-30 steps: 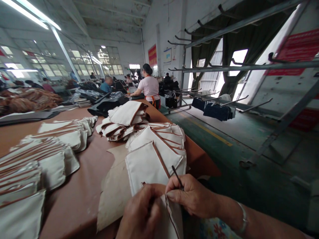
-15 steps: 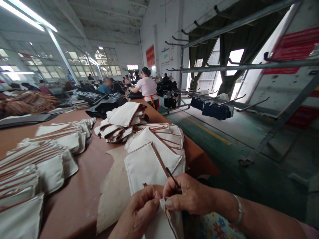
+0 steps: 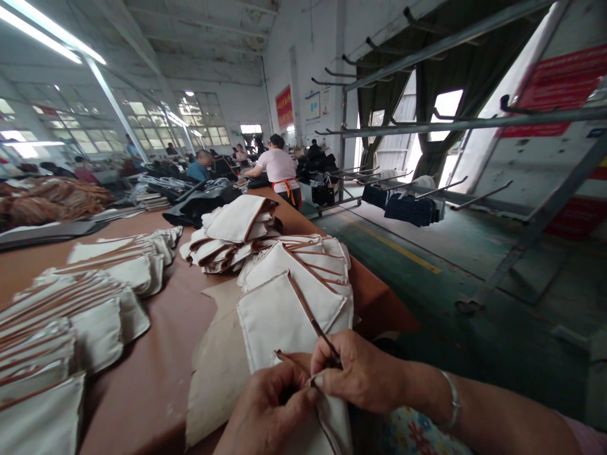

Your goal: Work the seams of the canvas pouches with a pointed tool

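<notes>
My left hand (image 3: 277,404) pinches the edge of a white fabric piece with brown trim (image 3: 334,423), low in the middle of the view. Against it, thumb and finger of my right hand (image 3: 353,373) are closed on the same edge. A slim dark tool (image 3: 325,338) sticks out of my right hand; its kind is not clear. Just beyond my fingers lies another white piece with a brown edge (image 3: 270,313), at the front of a fanned row of similar pieces.
A pile of white pieces (image 3: 237,218) sits farther back on the brown-covered table (image 3: 165,354). More rows of them (image 3: 97,325) lie at the left. A brown paper sheet (image 3: 211,379) is beside my left hand. Past the table's right edge stands a metal rack (image 3: 427,126). A co-worker (image 3: 279,167) stands beyond.
My hands have drawn closer together at the fabric edge, and the fingertips now meet. The dark tool has tilted lower toward the piece beyond. The co-worker is bent farther forward.
</notes>
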`<state>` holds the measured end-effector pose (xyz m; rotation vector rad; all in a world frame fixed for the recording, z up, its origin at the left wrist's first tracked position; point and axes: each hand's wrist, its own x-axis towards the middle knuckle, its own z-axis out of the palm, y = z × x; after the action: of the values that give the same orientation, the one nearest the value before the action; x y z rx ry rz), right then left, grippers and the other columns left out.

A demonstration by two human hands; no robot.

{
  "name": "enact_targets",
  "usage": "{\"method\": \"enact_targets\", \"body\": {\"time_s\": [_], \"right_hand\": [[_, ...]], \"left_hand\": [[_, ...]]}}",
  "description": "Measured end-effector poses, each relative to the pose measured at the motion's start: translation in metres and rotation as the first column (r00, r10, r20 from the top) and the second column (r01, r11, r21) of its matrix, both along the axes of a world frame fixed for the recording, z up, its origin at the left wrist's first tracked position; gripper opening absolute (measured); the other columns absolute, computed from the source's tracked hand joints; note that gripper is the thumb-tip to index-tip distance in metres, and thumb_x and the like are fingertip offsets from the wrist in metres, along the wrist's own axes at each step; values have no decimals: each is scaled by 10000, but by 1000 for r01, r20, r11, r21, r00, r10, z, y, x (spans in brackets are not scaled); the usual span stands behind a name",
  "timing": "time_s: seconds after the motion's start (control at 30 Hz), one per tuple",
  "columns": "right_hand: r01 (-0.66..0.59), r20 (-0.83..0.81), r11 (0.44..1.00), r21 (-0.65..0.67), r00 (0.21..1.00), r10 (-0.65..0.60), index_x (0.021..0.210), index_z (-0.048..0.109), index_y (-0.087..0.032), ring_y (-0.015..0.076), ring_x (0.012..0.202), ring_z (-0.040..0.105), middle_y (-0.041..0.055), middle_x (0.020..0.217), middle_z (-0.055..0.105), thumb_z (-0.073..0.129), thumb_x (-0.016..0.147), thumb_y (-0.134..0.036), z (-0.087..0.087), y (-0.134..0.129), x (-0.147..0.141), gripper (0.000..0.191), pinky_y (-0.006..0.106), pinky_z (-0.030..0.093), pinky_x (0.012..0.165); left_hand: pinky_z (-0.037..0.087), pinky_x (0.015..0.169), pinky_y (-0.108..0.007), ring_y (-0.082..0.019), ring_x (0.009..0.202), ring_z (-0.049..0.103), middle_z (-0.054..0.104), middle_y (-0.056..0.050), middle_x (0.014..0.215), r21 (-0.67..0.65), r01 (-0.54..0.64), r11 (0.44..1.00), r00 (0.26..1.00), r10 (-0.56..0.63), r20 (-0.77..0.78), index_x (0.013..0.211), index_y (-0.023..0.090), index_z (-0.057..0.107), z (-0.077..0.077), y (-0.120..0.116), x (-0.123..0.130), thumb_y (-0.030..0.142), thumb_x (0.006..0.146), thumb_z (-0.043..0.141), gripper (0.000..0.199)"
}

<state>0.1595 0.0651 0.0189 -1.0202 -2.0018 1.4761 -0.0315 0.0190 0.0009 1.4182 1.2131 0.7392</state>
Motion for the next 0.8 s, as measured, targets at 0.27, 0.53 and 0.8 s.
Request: {"method": "enact_targets", "body": {"time_s": [0.27,0.53,0.8], "right_hand": [[105,-27,971,214,994,-101,733,677,-141,117,599,549,-10,649,620,572,687,-111,-15,-12,-5,118,196,383,544],[29,-273,767,641,943,192,878,654,-172,132,689,596,30,761,649,532,827,-121,-35,-10,2,142,216,439,650],[-158,113,326,932,982,152,866,625,-201,158,618,481,40,708,611,416,959,-228,-43,-6,18,230,285,332,552]], "left_hand": [[216,473,-217,-111,541,315,366,54,584,-58,-35,998,979,23,-203,630,177,530,-2,-3,12,361,795,534,247],[189,490,-214,-89,523,249,331,75,549,-155,-59,986,991,77,112,614,191,463,-17,-7,7,343,709,618,237],[288,477,-215,-93,482,380,450,42,523,-333,-104,937,906,227,356,585,172,535,-9,-13,8,516,671,782,432]]}}
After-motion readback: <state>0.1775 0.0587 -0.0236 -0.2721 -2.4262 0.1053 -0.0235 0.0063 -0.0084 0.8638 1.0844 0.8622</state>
